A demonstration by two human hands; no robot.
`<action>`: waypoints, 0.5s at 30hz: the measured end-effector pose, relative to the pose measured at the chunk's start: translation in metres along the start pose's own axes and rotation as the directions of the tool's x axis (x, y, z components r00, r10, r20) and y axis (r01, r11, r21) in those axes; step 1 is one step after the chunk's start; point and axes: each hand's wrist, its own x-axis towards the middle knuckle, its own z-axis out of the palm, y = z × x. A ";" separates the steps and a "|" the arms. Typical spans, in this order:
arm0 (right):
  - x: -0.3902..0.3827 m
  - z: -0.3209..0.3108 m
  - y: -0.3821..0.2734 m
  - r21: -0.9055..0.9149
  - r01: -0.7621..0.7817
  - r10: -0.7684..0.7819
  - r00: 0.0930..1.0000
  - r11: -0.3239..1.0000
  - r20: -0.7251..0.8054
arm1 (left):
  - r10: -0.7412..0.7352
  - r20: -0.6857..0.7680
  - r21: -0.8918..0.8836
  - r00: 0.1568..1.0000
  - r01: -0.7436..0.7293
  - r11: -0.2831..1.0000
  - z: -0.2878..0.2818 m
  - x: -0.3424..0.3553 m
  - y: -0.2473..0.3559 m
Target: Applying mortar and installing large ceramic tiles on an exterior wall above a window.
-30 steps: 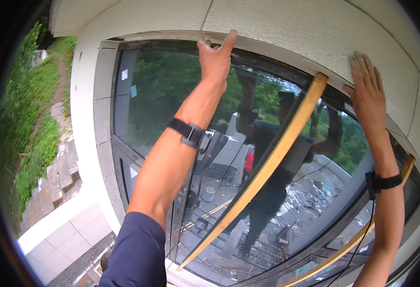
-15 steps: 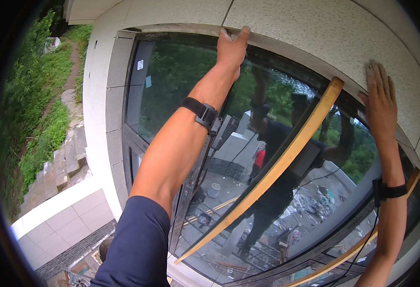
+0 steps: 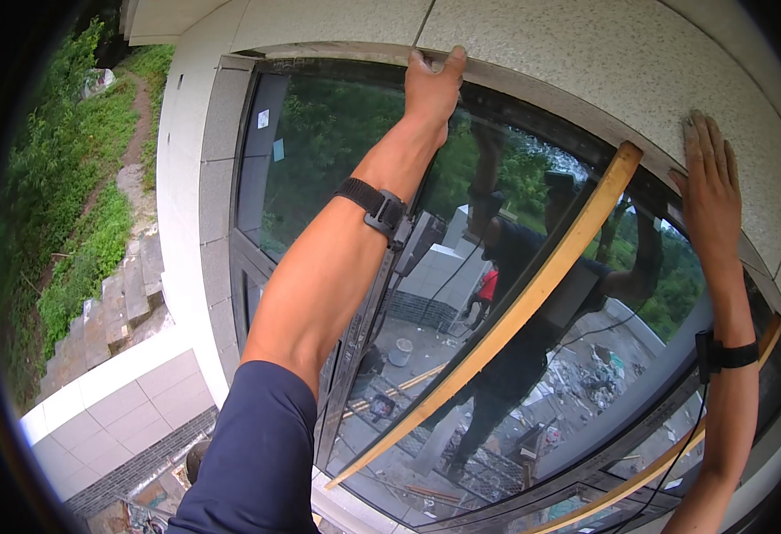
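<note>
Outdoors, at window [image 3: 337,133]. Touching speckled panel [image 3: 577,67], lengthwise left-to-right, with half-curled left hand [image 3: 433,84] (can't tell grip) and flat, outstretched, empty right hand [image 3: 711,187].

- Along the lower edge of the stone panel [image 3: 551,53] I see room for a hand between the left hand [image 3: 433,84] and the top of the wooden strip [image 3: 506,325].
- That strip slants down across the window glass [image 3: 337,151], barring a straight sideways sweep there.
- Between its upper end and the right hand [image 3: 711,191], the gap is narrow.
- Leftward, the panel's edge runs unobstructed toward the side tiles [image 3: 221,205].
- A black cable [image 3: 686,445] dangles below the right wrist, crossing a second strip [image 3: 626,489].
</note>
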 end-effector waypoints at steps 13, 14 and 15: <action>-0.001 0.002 0.002 0.015 0.019 -0.019 1.000 1.000 -0.002 | 0.003 -0.023 -0.007 1.000 -0.003 1.000 0.003 -0.002 0.001; 0.000 0.001 0.001 0.019 0.020 -0.020 1.000 1.000 -0.007 | 0.021 -0.037 -0.015 0.999 -0.022 1.000 0.003 -0.003 0.002; 0.000 0.001 0.001 0.019 0.019 -0.019 1.000 1.000 -0.010 | 0.038 -0.050 -0.023 0.998 -0.040 0.999 0.003 -0.003 0.003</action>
